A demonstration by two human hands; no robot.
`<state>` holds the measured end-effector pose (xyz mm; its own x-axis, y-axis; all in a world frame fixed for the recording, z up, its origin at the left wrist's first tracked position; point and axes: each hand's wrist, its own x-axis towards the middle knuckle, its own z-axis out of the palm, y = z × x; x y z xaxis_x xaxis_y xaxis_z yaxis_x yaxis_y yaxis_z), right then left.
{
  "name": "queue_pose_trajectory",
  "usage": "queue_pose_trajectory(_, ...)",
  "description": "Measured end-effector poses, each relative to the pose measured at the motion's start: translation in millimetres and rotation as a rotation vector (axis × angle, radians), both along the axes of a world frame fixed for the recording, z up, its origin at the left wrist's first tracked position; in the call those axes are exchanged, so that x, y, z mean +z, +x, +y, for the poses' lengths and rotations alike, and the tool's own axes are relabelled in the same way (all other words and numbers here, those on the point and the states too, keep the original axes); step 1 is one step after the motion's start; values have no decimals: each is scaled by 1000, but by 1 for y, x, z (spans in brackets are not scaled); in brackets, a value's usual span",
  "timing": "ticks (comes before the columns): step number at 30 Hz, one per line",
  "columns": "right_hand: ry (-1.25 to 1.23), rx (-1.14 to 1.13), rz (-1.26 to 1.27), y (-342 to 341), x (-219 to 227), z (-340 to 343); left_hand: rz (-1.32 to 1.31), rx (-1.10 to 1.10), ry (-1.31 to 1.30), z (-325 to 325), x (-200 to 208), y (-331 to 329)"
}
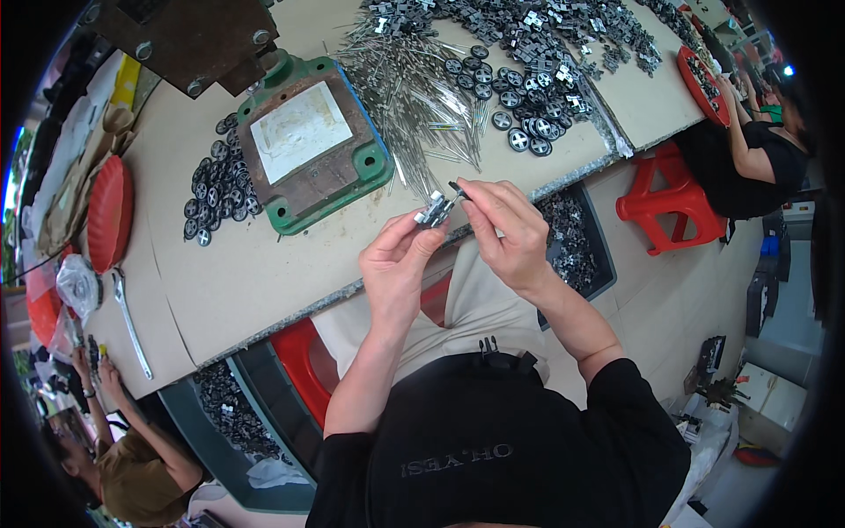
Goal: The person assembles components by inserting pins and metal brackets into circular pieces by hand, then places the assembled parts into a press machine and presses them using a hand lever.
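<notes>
Head view. Center of frame: holding a small grey-and-black part (pixel 431 214) in the left hand (pixel 393 266), thumb and fingers closed on it, at the near edge of the counter (pixel 231 299). Pinching a small dark piece (pixel 459 189) between thumb and fingers of the right hand (pixel 512 233), close against the grey-and-black part, with a sliver of bare metal between the two; exact fit too small to tell. Upper left: a press with a green base (pixel 339 199), pale plate (pixel 299 132) on top, and black wheels (pixel 211 189) heaped just beside it. Top center: loose metal pins (pixel 409 119) in a tangle, then more wheels (pixel 531 114) and a broad spread of grey parts (pixel 519 31) toward upper right. Left side: red scalloped dish (pixel 110 216), wrench (pixel 132 326) below it. Right of center, below the counter edge: dark bin (pixel 607 264) of small parts. Farther right: red stool (pixel 673 207), near a co-worker (pixel 764 158) in black.
</notes>
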<state>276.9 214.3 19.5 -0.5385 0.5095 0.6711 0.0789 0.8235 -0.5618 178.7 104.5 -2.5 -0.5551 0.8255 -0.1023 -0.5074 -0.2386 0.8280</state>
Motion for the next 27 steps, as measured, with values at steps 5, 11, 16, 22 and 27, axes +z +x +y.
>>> queue_pose_trajectory(5, -364, 213, -132, 15, 16, 17, -297, -211, 39, -4, -6, -20)
queue_pose_trajectory(11, -448, 492, -259, 15, 23, 38, -211, -285, 49, -6, -3, -20)
queue_pose_trajectory(16, -956, 408, -164, 11, -2, 29, -95, -157, 40, -6, -1, -13)
queue_pose_trajectory(22, -690, 425, -252, 2, 7, 24, -149, -175, 16, -9, 13, -18)
queue_pose_trajectory(27, -405, 525, -399, -16, 34, 33, 906, -154, -322, -6, 44, -56)
